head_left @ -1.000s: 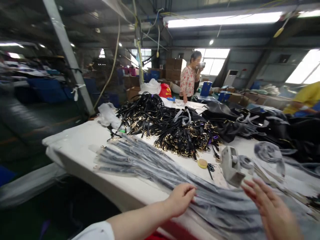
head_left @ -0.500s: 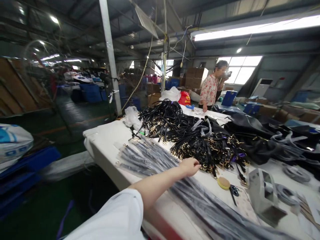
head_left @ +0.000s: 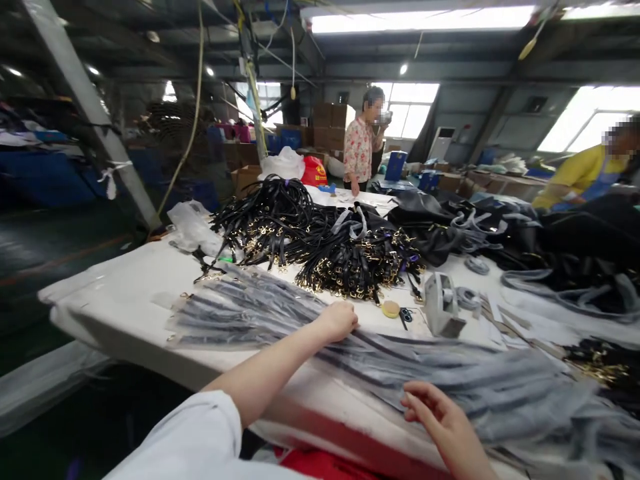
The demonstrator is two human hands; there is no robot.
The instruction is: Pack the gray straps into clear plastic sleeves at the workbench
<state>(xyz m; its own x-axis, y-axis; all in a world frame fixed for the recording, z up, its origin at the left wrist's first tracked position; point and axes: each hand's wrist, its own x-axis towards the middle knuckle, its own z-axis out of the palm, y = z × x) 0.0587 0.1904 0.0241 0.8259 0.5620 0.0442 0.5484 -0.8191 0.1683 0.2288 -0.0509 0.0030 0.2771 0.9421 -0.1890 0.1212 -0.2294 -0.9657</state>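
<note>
A long spread of black straps in clear plastic sleeves (head_left: pixel 280 313) lies across the white table (head_left: pixel 125 293). My left hand (head_left: pixel 339 320) rests on the sleeved straps near the middle, fingers curled down onto them. My right hand (head_left: pixel 440 417) hovers at the near edge of the same spread, fingers bent and apart, holding nothing I can see. Behind lie two heaps of loose black straps with gold buckles (head_left: pixel 350 260).
A grey tape dispenser (head_left: pixel 441 305), a round yellow pad (head_left: pixel 391 309) and small scissors (head_left: pixel 404 317) sit right of my left hand. Black bags (head_left: pixel 450 227) fill the back right. One person in a floral top (head_left: pixel 359 148) stands behind; another in yellow (head_left: pixel 585 175) at right.
The view swung back to the right. My left hand drew nearer along the sleeved straps. My right hand, out of view half a second ago, is back at the spread's near edge.
</note>
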